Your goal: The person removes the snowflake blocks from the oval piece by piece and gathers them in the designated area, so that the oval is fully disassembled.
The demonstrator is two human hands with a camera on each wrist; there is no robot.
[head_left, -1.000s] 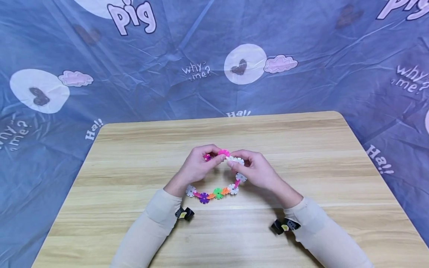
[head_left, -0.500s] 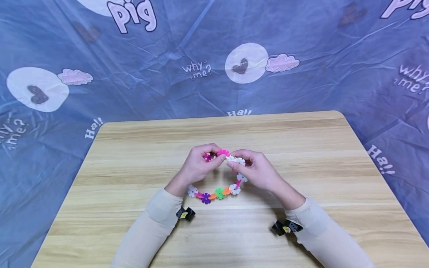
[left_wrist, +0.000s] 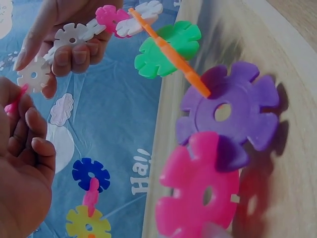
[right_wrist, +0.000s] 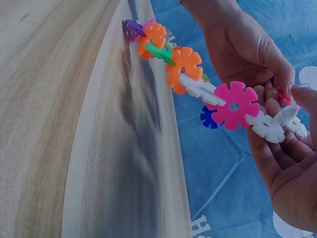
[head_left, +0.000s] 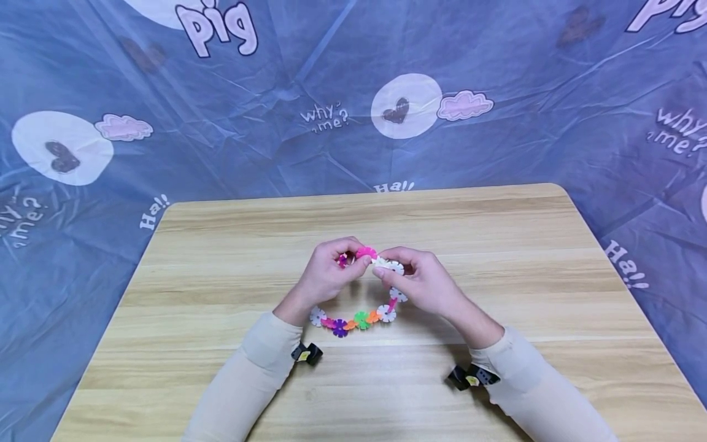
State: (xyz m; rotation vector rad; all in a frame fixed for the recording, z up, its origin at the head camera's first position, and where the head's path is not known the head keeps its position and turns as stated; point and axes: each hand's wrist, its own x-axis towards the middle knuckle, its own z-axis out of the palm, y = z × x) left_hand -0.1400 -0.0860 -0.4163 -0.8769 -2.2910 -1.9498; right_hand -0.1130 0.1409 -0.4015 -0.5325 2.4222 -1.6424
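where left grip (head_left: 327,271) covers it, chain (head_left: 361,320) hidden

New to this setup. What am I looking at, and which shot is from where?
There's no machine: a person works bare-handed. The wide picture comes from a head-worn camera looking forward and down; the two close-ups come from the black cameras worn on the wrists. The left hand pinches a pink piece; the right hand holds white pieces beside it. A chain of colourful notched discs loops down from the hands over the wood-grain table; whether its lowest part touches the surface, I can't tell. Behind hangs a blue printed cloth.
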